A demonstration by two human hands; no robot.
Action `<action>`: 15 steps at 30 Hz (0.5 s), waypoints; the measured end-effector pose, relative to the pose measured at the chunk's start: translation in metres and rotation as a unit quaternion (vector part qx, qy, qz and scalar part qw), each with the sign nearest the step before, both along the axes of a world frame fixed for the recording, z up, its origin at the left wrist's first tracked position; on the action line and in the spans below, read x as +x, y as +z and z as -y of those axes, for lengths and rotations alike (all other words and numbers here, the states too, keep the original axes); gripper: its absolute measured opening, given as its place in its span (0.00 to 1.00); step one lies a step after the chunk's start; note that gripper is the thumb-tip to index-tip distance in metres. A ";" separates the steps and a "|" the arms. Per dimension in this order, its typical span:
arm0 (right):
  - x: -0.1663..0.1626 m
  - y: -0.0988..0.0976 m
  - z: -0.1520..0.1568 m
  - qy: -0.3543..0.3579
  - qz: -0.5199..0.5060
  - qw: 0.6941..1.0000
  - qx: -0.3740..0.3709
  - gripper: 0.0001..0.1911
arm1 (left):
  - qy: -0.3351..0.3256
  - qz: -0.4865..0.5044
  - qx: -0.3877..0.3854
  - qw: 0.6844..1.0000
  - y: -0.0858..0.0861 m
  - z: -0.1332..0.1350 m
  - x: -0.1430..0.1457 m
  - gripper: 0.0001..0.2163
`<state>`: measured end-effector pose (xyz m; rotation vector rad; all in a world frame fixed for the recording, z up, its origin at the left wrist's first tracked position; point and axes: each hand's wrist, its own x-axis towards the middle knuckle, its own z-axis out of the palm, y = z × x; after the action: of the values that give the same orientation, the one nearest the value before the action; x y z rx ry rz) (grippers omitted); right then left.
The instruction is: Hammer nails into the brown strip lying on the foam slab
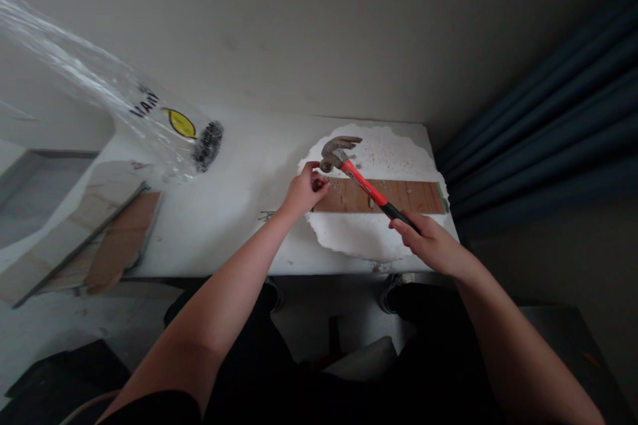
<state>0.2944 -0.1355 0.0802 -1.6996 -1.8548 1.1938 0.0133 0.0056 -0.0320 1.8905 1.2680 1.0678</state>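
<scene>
My right hand (417, 233) grips the black end of a red-handled claw hammer (366, 183). The hammer's metal head is raised at the upper left, close to the fingers of my left hand (305, 189). Those fingers are pinched over the left end of a brown wooden board (409, 197); whatever they hold is too small to make out. The board lies flat on a ragged-edged white sheet (349, 235), which is marked with dark specks. Several thin nails (266, 215) lie on the table left of the board, beside my left wrist.
A white table (224, 232) stands against a grey wall. Clear printed plastic wrap (164, 119) hangs over its left side. Broken board pieces (122, 239) rest at the left edge. A dark blue curtain (553, 106) borders the right.
</scene>
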 end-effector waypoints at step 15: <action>0.001 0.001 -0.002 0.002 0.027 1.000 0.001 0.25 | 0.004 -0.001 -0.009 1.000 0.004 0.002 0.001 0.21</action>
<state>0.2954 -0.1334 0.0813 -1.7429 -1.8912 1.1593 0.0139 0.0033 -0.0280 1.8752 1.2838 1.0557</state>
